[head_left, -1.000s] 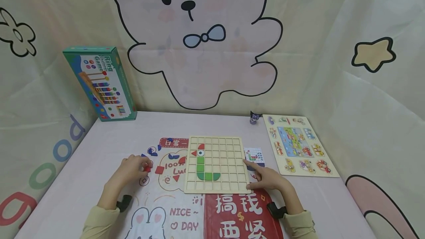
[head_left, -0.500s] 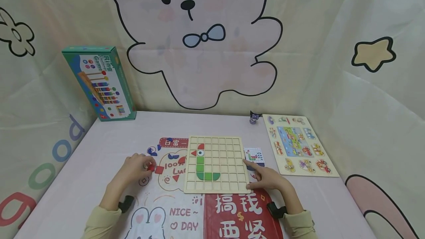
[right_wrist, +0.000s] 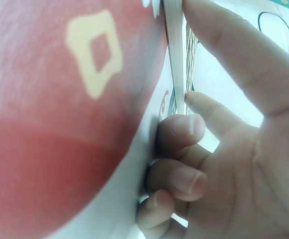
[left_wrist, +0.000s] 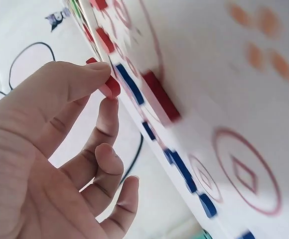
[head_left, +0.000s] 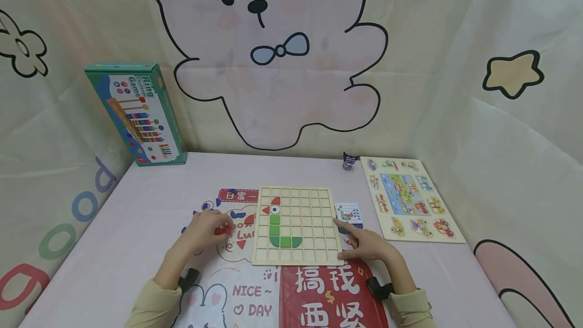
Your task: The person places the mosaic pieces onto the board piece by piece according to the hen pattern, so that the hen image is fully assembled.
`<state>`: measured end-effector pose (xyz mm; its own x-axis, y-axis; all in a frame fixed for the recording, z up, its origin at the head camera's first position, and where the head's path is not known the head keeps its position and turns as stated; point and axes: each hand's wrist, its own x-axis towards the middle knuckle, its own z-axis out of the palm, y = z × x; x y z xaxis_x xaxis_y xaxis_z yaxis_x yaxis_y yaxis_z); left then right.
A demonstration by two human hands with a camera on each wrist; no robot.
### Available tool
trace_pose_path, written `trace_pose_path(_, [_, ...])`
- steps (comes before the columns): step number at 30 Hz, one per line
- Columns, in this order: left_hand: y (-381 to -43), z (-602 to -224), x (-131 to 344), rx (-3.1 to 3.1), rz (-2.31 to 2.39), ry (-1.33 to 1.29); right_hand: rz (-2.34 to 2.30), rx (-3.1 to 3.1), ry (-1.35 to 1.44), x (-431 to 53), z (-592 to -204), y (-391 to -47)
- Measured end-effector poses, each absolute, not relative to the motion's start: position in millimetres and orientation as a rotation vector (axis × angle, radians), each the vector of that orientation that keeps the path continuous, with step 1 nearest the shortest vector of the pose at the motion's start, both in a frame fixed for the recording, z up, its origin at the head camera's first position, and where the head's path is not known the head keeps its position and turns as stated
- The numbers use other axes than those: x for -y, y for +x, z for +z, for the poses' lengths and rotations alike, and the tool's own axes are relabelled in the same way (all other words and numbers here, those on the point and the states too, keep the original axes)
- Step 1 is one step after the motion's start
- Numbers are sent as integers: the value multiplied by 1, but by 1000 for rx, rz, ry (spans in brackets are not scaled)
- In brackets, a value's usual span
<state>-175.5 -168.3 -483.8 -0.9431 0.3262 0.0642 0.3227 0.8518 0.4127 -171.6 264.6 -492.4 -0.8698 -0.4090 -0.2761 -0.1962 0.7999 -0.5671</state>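
Observation:
My left hand [head_left: 200,229] pinches a small red puzzle piece [left_wrist: 112,88] between thumb and index finger, raised off the mat just left of a wooden grid board [head_left: 314,216]; its other fingers are loosely bent. Green pieces [head_left: 275,221] on the board form a neck and body, topped by an eye piece [head_left: 275,210] and a red piece [head_left: 276,201]. At the board's right edge rests my right hand [head_left: 371,246], index fingertip on the side and thumb near the lower corner. In the right wrist view, both digits touch the board edge [right_wrist: 174,55].
A red square block [left_wrist: 160,97] and several blue pieces [left_wrist: 184,172] lie on the printed mat [head_left: 252,287]. Right of the board is a pattern card [head_left: 348,212], then a picture puzzle board [head_left: 437,221]. A green box [head_left: 141,115] and a small figurine [head_left: 348,161] stand behind.
My left hand has moved right, towards the board, carrying the red piece. The right hand and the board have stayed in place.

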Motion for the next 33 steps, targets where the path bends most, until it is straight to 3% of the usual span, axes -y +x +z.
trace_pose_path(33, [-188, -486, 81, -2927, 678, 886, -739, -2604, -480, -265, -494, -171])
